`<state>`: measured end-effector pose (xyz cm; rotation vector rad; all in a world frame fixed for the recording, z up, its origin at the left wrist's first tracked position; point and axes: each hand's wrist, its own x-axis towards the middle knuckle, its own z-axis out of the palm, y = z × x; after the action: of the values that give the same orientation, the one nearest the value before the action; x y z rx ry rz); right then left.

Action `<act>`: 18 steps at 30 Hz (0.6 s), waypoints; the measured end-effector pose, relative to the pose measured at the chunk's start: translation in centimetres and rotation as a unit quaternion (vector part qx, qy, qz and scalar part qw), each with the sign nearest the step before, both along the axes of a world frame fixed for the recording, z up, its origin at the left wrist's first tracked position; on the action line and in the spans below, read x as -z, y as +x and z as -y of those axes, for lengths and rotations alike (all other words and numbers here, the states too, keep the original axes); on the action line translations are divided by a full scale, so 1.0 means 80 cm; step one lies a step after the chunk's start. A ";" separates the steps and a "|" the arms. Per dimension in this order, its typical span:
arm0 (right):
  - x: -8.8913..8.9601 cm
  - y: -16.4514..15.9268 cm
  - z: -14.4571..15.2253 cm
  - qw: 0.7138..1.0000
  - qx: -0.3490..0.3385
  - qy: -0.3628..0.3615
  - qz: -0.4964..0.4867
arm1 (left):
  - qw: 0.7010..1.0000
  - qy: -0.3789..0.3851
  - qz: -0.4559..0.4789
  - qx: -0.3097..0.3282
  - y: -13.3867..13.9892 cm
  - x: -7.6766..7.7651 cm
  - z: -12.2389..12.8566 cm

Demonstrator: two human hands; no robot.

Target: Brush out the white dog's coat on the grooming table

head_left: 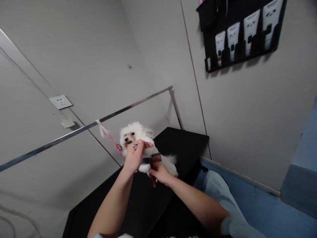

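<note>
A fluffy white dog (pixel 135 130) sits on a black table, its face turned to the left. My left hand (pixel 135 153), with a ring on one finger, is at the dog's chest and grips what looks like a raised front leg (pixel 149 151). That hand partly covers the leg and the dog's chin. In my right hand (pixel 159 172) is a slicker brush (pixel 155 158) with a dark red handle, its head close to the dog's body just right of my left hand. Whether the bristles touch the coat cannot be made out.
The black grooming table (pixel 185 140) stands against grey walls. A metal bar (pixel 133 105) runs above it, with a pink leash (pixel 111 137) tied on and leading to the dog. A wall rack (pixel 237 64) holds several white tubes. A socket (pixel 60 102) is at left.
</note>
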<state>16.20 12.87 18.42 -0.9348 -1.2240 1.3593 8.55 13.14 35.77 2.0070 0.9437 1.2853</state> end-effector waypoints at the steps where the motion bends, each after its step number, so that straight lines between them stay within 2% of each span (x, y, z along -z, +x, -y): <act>1: -0.003 -0.002 0.001 0.999 -0.032 -0.029 -0.006 | 1.000 0.004 -0.001 -0.001 0.000 -0.004 -0.002; 3: -0.010 -0.004 0.000 0.995 -0.081 -0.053 -0.036 | 1.000 0.005 -0.013 0.002 0.001 -0.010 -0.005; 8: -0.022 -0.007 -0.013 0.997 -0.042 -0.002 -0.059 | 0.999 -0.001 -0.047 -0.012 0.004 -0.025 -0.010; 11: -0.018 -0.011 -0.013 0.985 -0.154 -0.077 -0.028 | 0.998 -0.004 -0.058 -0.029 0.005 -0.036 -0.015; 13: -0.021 -0.013 -0.017 0.979 -0.184 -0.074 -0.038 | 0.997 -0.010 -0.075 -0.031 0.005 -0.043 -0.018; 16: -0.032 -0.014 -0.031 0.996 -0.073 0.029 -0.045 | 0.992 -0.012 -0.121 -0.033 0.009 -0.050 -0.022; 17: -0.033 -0.014 -0.034 0.997 -0.047 0.047 -0.039 | 0.990 -0.007 -0.134 -0.034 0.010 -0.052 -0.024; 18: -0.031 -0.013 -0.036 0.997 -0.051 0.041 -0.030 | 0.989 -0.001 -0.143 -0.034 0.011 -0.053 -0.026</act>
<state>15.16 15.72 20.91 -0.7787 -1.2861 1.3961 9.46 15.19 39.97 2.2145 1.1525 1.0449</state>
